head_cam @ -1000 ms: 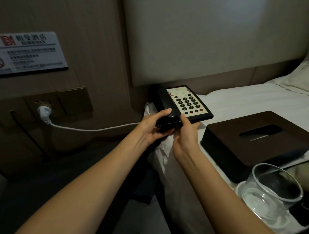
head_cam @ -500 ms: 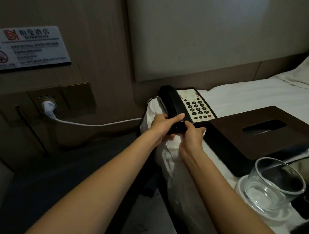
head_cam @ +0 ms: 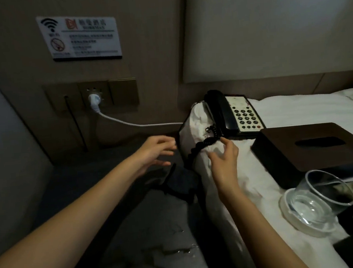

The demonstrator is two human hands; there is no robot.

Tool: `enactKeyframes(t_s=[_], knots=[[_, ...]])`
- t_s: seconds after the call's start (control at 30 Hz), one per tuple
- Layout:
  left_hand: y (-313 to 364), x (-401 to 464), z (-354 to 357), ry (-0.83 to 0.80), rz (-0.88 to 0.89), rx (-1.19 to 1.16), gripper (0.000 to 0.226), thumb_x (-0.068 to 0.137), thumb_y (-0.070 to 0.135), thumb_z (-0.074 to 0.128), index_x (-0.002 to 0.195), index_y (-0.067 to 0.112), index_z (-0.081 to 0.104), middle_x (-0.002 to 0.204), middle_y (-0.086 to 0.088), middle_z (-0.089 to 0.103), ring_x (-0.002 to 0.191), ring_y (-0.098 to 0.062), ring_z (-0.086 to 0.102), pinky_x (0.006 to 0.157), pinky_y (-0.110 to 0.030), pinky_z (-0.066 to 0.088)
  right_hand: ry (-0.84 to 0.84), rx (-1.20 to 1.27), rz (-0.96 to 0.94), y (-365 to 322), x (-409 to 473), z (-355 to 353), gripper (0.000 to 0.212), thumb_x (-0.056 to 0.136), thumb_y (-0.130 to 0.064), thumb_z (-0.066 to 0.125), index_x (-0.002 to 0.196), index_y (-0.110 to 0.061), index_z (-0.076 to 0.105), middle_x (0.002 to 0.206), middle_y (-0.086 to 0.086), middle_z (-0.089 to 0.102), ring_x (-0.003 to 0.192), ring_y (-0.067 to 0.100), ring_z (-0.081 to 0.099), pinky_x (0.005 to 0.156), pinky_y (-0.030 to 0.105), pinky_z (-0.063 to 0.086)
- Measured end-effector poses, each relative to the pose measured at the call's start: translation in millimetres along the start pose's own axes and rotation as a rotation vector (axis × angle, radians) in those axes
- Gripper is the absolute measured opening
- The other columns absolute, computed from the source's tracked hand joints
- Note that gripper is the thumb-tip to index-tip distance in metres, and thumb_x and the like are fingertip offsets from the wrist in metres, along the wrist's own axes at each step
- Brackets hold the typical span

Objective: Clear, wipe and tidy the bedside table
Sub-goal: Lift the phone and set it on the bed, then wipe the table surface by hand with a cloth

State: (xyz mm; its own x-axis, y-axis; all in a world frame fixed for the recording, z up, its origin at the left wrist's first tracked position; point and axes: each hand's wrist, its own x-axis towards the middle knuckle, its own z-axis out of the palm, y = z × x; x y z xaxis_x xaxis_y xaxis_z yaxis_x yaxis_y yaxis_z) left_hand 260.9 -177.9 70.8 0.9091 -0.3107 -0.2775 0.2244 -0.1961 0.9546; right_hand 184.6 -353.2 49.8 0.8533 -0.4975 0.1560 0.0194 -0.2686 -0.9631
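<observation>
Item, nearest us: a clear glass on a white coaster, standing on the white bedding at lower right. Beside it, a dark brown tissue box with its slot facing up.

Item: our right hand, fingers loosely spread and holding nothing, fingertips near the coiled black cord that trails over the bed's edge; whether they touch it we cannot tell.

Item: our left hand, blurred, fingers extended and relaxed, empty, hovering over the dark bedside table with a dark cloth just beyond the wrist.

Item: the telephone, lying on the bedding at the mattress corner, against the headboard. Its long axis runs from near right to far left, handset along its left side, keypad facing up.

Half a second ago both hands gripped the telephone's near end; now both have let go and drawn back, and the telephone sits farther toward the headboard.

Farthest: a white plug in the wall socket and a wifi notice.
</observation>
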Motion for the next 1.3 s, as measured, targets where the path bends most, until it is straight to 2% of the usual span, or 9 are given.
enactKeyframes(t_s=[0.1, 0.23, 0.4, 0.53, 0.67, 0.83, 0.97, 1.17, 1.3], knots=[[-30, -34, -46, 0.118, -0.018, 0.012, 0.023, 0.097, 0.02, 0.058, 0.118, 0.013, 0.063, 0.118, -0.011, 0.068, 0.11, -0.022, 0.064, 0.08, -0.038, 0.056, -0.072, -0.191, -0.185, 11, -21, 19, 0.041, 0.087, 0.002, 0.058, 0.127, -0.004, 0.051, 0.133, 0.012, 0.045, 0.127, 0.023, 0.04, 0.106, 0.024, 0.029], [-74, -77, -97, 0.29, -0.025, 0.053, 0.015, 0.095, 0.014, 0.06, 0.106, 0.013, 0.069, 0.107, -0.009, 0.072, 0.096, -0.021, 0.068, 0.073, -0.033, 0.055, -0.329, -0.504, -0.217, 41, -31, 46, 0.039, 0.088, -0.006, 0.063, 0.126, -0.004, 0.056, 0.13, 0.014, 0.053, 0.125, 0.03, 0.045, 0.105, 0.034, 0.034], [-117, -114, -141, 0.439, -0.047, 0.032, 0.011, 0.093, 0.009, 0.061, 0.094, 0.016, 0.068, 0.099, -0.01, 0.071, 0.085, -0.02, 0.066, 0.065, -0.029, 0.05, -0.683, -0.862, -0.158, 77, -23, 74, 0.062, 0.096, -0.031, 0.059, 0.151, -0.015, 0.034, 0.158, 0.009, 0.029, 0.147, 0.028, 0.021, 0.118, 0.037, 0.022], [-148, -132, -158, 0.53, -0.069, 0.007, 0.013, 0.095, 0.009, 0.058, 0.094, 0.018, 0.068, 0.098, -0.009, 0.072, 0.082, -0.017, 0.066, 0.066, -0.029, 0.051, -0.762, -0.971, -0.212, 84, -24, 98, 0.06, 0.1, -0.037, 0.051, 0.154, -0.025, 0.027, 0.163, 0.004, 0.017, 0.15, 0.029, 0.011, 0.119, 0.041, 0.021], [-160, -135, -159, 0.541, -0.069, -0.012, 0.013, 0.095, 0.007, 0.058, 0.102, 0.009, 0.068, 0.093, -0.009, 0.071, 0.077, -0.016, 0.064, 0.063, -0.028, 0.049, -0.786, -1.02, -0.342, 76, -40, 131, 0.061, 0.096, -0.036, 0.057, 0.151, -0.028, 0.034, 0.16, 0.002, 0.026, 0.146, 0.029, 0.024, 0.113, 0.044, 0.033], [-146, -131, -155, 0.46, -0.015, 0.05, 0.01, 0.093, 0.008, 0.06, 0.096, 0.016, 0.066, 0.1, -0.016, 0.07, 0.082, -0.02, 0.065, 0.062, -0.028, 0.05, -0.621, -1.037, -0.57, 60, -70, 171, 0.039, 0.095, -0.018, 0.053, 0.134, -0.022, 0.053, 0.138, 0.002, 0.054, 0.122, 0.026, 0.051, 0.087, 0.038, 0.046], [-143, -128, -154, 0.456, -0.062, 0.055, 0.018, 0.095, 0.01, 0.059, 0.111, 0.005, 0.063, 0.104, -0.02, 0.068, 0.084, -0.021, 0.063, 0.061, -0.027, 0.05, -0.524, -1.027, -0.649, 46, -91, 198, 0.017, 0.094, -0.009, 0.046, 0.109, -0.014, 0.053, 0.1, 0.006, 0.066, 0.086, 0.024, 0.061, 0.057, 0.03, 0.033], [-140, -123, -157, 0.375, -0.225, -0.181, 0.033, 0.1, 0.024, 0.052, 0.124, 0.002, 0.055, 0.105, -0.016, 0.064, 0.091, -0.024, 0.066, 0.072, -0.034, 0.057, -0.639, -0.645, -0.287, 22, -104, 223, 0.019, 0.098, -0.026, 0.051, 0.116, -0.023, 0.057, 0.111, 0.005, 0.068, 0.101, 0.028, 0.065, 0.078, 0.04, 0.05], [-144, -124, -159, 0.395, -0.278, -0.328, 0.04, 0.099, 0.028, 0.053, 0.127, -0.001, 0.053, 0.096, -0.015, 0.064, 0.085, -0.027, 0.067, 0.065, -0.034, 0.059, -0.793, -0.355, -0.098, 15, -127, 231, 0.01, 0.097, -0.019, 0.054, 0.1, -0.019, 0.064, 0.098, 0.003, 0.07, 0.096, 0.022, 0.066, 0.083, 0.043, 0.053]])
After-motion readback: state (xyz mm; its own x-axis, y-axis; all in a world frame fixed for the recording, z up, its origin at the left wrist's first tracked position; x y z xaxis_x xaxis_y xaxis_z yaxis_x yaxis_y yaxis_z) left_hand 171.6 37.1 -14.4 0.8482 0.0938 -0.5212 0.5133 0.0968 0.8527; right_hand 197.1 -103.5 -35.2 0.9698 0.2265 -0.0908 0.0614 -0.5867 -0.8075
